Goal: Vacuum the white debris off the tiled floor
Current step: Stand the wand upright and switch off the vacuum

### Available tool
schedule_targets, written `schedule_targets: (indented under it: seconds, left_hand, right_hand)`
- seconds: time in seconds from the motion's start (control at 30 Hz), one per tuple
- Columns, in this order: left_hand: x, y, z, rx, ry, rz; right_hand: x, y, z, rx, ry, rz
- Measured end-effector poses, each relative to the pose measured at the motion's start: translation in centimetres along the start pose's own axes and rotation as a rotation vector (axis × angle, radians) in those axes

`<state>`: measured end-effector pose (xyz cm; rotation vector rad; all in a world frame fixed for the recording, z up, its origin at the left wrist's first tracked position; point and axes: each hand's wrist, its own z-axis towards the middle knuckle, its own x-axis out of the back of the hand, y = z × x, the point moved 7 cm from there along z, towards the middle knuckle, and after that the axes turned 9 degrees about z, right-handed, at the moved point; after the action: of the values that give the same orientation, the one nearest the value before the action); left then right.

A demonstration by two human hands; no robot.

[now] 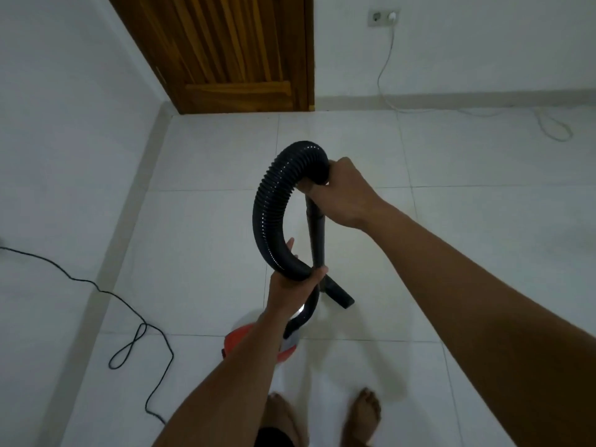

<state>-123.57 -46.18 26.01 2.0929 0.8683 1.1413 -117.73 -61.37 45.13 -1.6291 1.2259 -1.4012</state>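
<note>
Two hands hold one black hose [274, 201]. The left hand [295, 287] is clenched round its lower bend; the right hand [343, 191] grips the top, where the hose meets the wand [316, 237]. The wand drops to one nozzle [338, 293] on the tiled floor [451, 253]. One red vacuum [254, 341] sits below the left forearm. Two cords lie about: one black [129, 346], one white [385, 88] plugged into the wall socket [383, 17]. Two bare feet show. White debris is hard to make out on the pale tiles.
</note>
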Motion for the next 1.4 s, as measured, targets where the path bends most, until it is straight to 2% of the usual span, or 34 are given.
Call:
schedule_targets:
  seconds: [0.2,0.3,0.37,0.43,0.5,0.53,0.63,0.7,0.83,0.97,1.07,1.23,1.3,1.4]
  left_hand:
    - [0.6,-3.8,2.8,-0.074,-0.064,0.059]
    - [0.6,-5.3,4.1,-0.063,-0.027,0.048]
    - [0.6,-5.5,4.9,-0.071,0.0,0.037]
    - [0.8,-5.6,5.7,-0.071,0.011,0.033]
    - [1.0,-5.3,6.9,-0.07,0.0,-0.011]
    - [1.1,-5.2,7.5,-0.079,-0.005,-0.036]
    - [1.3,-5.2,9.2,-0.124,-0.029,-0.124]
    - [1.1,-5.5,9.8,-0.15,-0.045,-0.164]
    - [0.7,-6.3,11.4,-0.275,-0.037,-0.211]
    - [0.9,-6.4,12.6,-0.399,-0.036,-0.27]
    - [1.1,-7.2,13.4,-0.455,-0.059,-0.331]
    - [0.8,-10.5,13.2,-0.602,-0.023,-0.176]
    - [0.2,-13.9,13.9,-0.581,-0.052,-0.071]
    - [-0.1,-23.2,15.1,-0.358,-0.119,0.009]
  right_hand:
    - [-4.3,-1.4,-1.6,-0.01,0.068,0.037]
    - [-5.6,-1.1,-1.8,-0.02,0.155,0.074]
    - [-6.1,-0.6,-2.0,0.002,0.204,0.13]
    - [-6.7,1.1,-2.2,0.02,0.185,0.285]
    - [-7.5,5.6,-2.4,-0.029,0.133,0.474]
    - [-8.4,9.3,-2.5,-0.094,0.118,0.481]
    - [-12.7,21.1,-2.7,-0.326,0.014,0.237]
    - [-15.9,26.9,-2.1,-0.398,-0.077,0.101]
    - [-20.5,32.6,1.9,-0.201,-0.14,0.122]
    - [-22.4,36.5,4.9,-0.161,-0.023,0.226]
    - [-23.5,38.0,6.5,-0.058,0.088,0.327]
    - [-24.9,38.3,8.8,0.115,0.179,0.337]
    - [-25.9,37.2,9.6,0.202,0.184,0.329]
    - [-26.9,36.9,10.4,0.292,0.225,0.389]
